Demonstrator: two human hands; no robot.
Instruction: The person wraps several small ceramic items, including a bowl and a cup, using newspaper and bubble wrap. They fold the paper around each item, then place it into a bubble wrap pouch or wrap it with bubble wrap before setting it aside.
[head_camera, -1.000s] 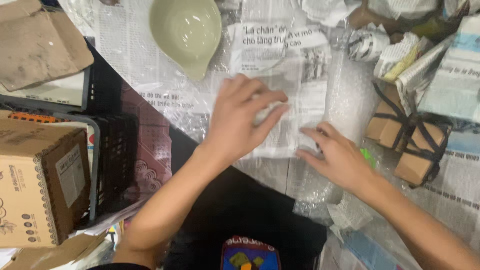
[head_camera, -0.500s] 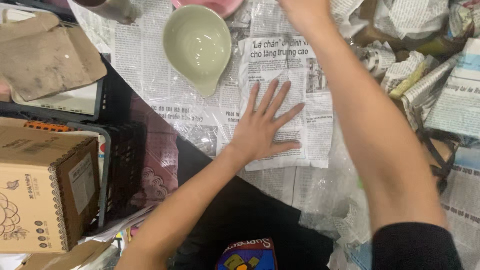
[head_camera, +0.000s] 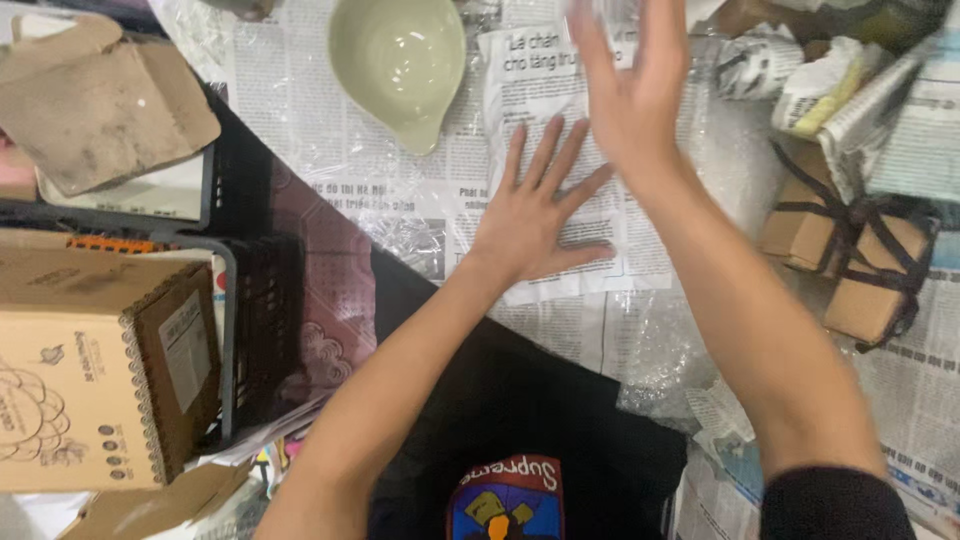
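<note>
The left hand (head_camera: 535, 215) lies flat, fingers spread, pinning the newspaper sheet (head_camera: 560, 150) on the counter. Just beyond it the right hand (head_camera: 630, 85) hovers open over the sheet's far end. The pale green bowl (head_camera: 397, 62) sits farther left.

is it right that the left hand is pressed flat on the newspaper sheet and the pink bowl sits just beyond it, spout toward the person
Not quite: the bowl is pale green, not pink. The head view shows it. The rest holds: the left hand lies flat, fingers spread, on the newspaper sheet, and the bowl sits beyond it with its spout pointing back toward the person.
</note>
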